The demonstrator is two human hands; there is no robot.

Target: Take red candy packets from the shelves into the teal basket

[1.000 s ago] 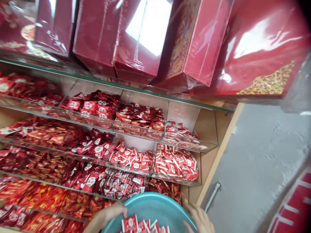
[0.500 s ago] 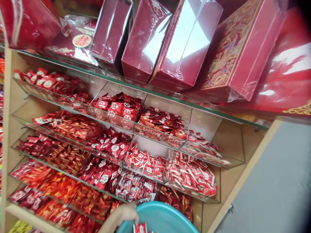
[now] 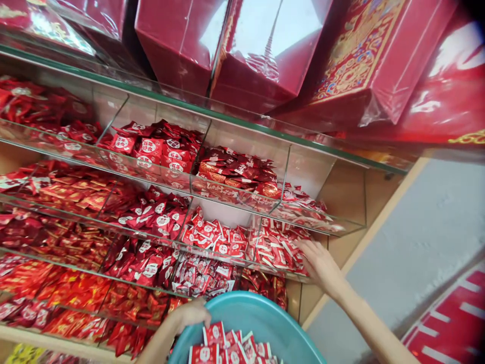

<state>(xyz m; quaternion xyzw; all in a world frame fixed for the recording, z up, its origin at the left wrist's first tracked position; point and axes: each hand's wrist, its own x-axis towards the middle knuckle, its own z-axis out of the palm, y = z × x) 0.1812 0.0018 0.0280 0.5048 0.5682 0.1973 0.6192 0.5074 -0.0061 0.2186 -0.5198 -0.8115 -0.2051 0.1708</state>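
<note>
At the bottom of the view, my left hand [image 3: 192,314] is closed over the left rim of a teal plastic basin [image 3: 261,308]. Small red-and-white candy packets [image 3: 237,349] lie inside it. My right hand [image 3: 320,265] reaches to the right-hand compartment of a glass-fronted shelf, its fingers stretched out at the edge of a pile of red-and-white packets [image 3: 278,245]. Nothing shows in those fingers, though the tips are partly blurred against the packets.
Tiers of clear compartments hold piles of red packets [image 3: 151,146]. Above, a glass shelf [image 3: 227,114] carries large wrapped red boxes [image 3: 257,86]. A wooden side panel [image 3: 379,217] and a grey wall [image 3: 424,217] stand at the right, with a red-and-white patterned thing [image 3: 450,323] below.
My right hand has come into view from the right and reached the packet compartment. The basin shows more of its packets, and the view has shifted toward the right.
</note>
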